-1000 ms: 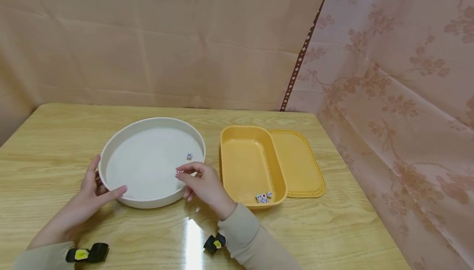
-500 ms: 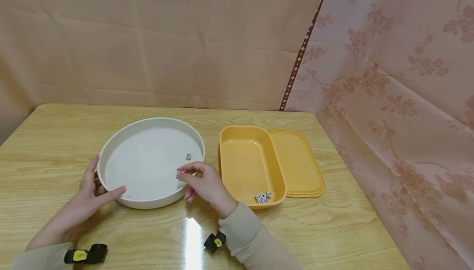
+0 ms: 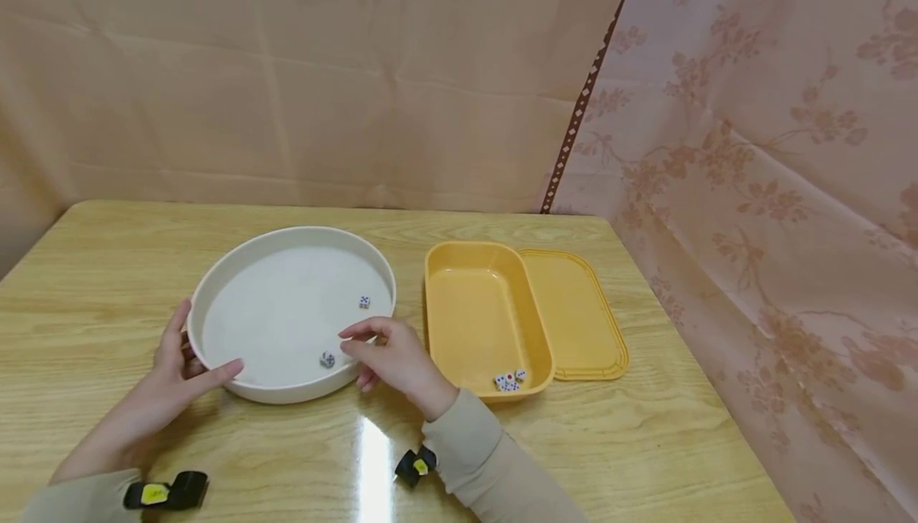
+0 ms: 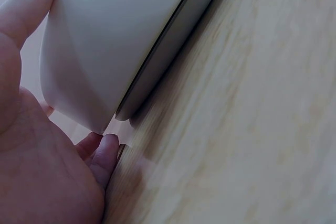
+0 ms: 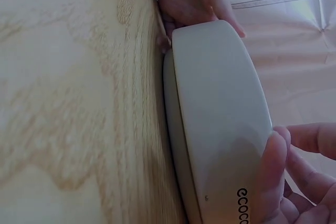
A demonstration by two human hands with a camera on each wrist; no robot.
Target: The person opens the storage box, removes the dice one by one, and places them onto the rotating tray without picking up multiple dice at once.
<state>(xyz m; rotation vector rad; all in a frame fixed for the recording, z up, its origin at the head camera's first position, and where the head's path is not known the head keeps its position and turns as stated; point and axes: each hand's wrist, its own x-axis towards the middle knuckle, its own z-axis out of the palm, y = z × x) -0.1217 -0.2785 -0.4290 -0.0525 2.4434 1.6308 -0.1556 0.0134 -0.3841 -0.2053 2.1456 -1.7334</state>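
Observation:
A round white tray (image 3: 287,312) with a low wall stands at the left of the table. My left hand (image 3: 175,371) grips its near left side, thumb over the rim and fingers around the outside, as the left wrist view also shows on the tray wall (image 4: 115,40). Over the near right rim hovers my right hand (image 3: 390,355), thumb and index finger apart with nothing between them. Just left of those fingertips a slightly blurred die (image 3: 327,359) is inside the tray. Another die (image 3: 364,302), white with blue pips, lies farther back in it.
Right of the tray stands a yellow rectangular box (image 3: 469,324) with several dice (image 3: 509,380) in its near right corner. A flat yellow lid (image 3: 577,316) lies against the box's right side. Cloth curtains (image 3: 323,92) hang behind and to the right of the wooden table (image 3: 645,443).
My right hand's thumb and index finger have let go of the die, which has dropped into the tray toward the near left. My left hand keeps its grip on the rim.

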